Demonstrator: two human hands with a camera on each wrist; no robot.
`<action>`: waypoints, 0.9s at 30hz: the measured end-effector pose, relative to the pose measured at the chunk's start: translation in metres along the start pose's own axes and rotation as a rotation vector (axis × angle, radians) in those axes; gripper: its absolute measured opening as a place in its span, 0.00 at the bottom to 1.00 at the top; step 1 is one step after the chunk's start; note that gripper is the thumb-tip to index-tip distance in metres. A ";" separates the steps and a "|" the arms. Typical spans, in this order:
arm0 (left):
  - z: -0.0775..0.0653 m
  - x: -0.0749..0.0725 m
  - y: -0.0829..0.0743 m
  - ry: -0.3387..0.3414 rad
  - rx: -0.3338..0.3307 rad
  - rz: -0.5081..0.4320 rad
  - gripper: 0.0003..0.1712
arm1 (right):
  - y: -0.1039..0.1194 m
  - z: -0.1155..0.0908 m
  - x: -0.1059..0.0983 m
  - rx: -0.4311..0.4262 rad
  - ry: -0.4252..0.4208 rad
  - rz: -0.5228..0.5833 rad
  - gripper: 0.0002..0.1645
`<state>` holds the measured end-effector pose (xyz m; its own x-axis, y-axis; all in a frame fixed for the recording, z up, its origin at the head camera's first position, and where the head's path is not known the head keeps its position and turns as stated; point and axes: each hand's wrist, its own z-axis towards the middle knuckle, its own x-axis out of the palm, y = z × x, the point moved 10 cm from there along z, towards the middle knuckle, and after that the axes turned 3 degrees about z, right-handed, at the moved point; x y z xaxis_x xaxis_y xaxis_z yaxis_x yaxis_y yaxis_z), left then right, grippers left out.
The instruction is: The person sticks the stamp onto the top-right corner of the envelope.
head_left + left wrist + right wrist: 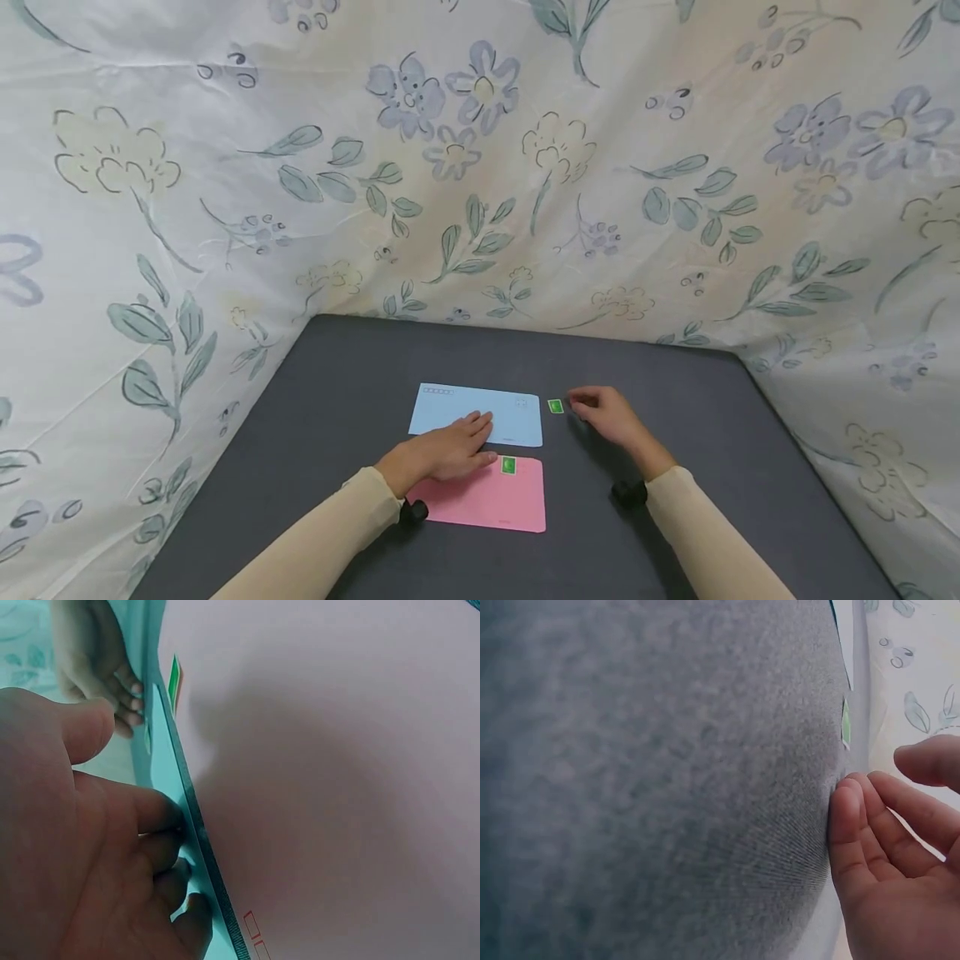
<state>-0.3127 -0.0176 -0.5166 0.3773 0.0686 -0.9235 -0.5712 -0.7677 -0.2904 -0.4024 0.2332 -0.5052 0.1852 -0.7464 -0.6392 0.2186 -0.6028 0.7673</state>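
Note:
A light blue envelope (495, 410) lies flat on the dark grey table (675, 392). My left hand (450, 450) rests flat on its near edge, fingers straight (161, 847). Just in front lies a pink envelope (495, 500) with a green stamp (508, 466) at its top right corner; the same pink envelope (322, 787) and stamp (175, 682) show in the left wrist view. A second loose green stamp (556, 406) lies on the table right of the blue envelope. My right hand (600, 412) sits beside it, fingertips (844, 814) touching the cloth, holding nothing.
A floral white sheet (480, 167) hangs as walls behind and on both sides of the table. Small black wrist cameras (628, 493) sit at both cuffs. Bare grey surface extends right and left of the envelopes.

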 end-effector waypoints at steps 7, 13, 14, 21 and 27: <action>0.001 0.000 -0.002 0.000 0.003 -0.002 0.44 | -0.007 0.011 0.000 0.050 -0.014 -0.004 0.13; 0.001 -0.001 -0.001 0.006 -0.009 -0.004 0.44 | -0.011 0.023 0.002 0.091 -0.015 -0.057 0.09; 0.000 -0.001 -0.002 0.008 -0.009 -0.006 0.44 | -0.010 0.024 0.002 0.092 -0.012 -0.066 0.09; -0.001 -0.003 -0.004 0.009 -0.006 -0.021 0.44 | -0.007 0.031 0.003 0.085 0.010 -0.109 0.09; 0.001 -0.002 -0.005 0.009 -0.005 -0.024 0.45 | -0.004 0.036 0.005 0.107 0.046 -0.153 0.09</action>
<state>-0.3113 -0.0133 -0.5132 0.3972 0.0812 -0.9141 -0.5583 -0.7692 -0.3109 -0.4367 0.2219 -0.5092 0.2022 -0.6318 -0.7483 0.1445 -0.7365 0.6608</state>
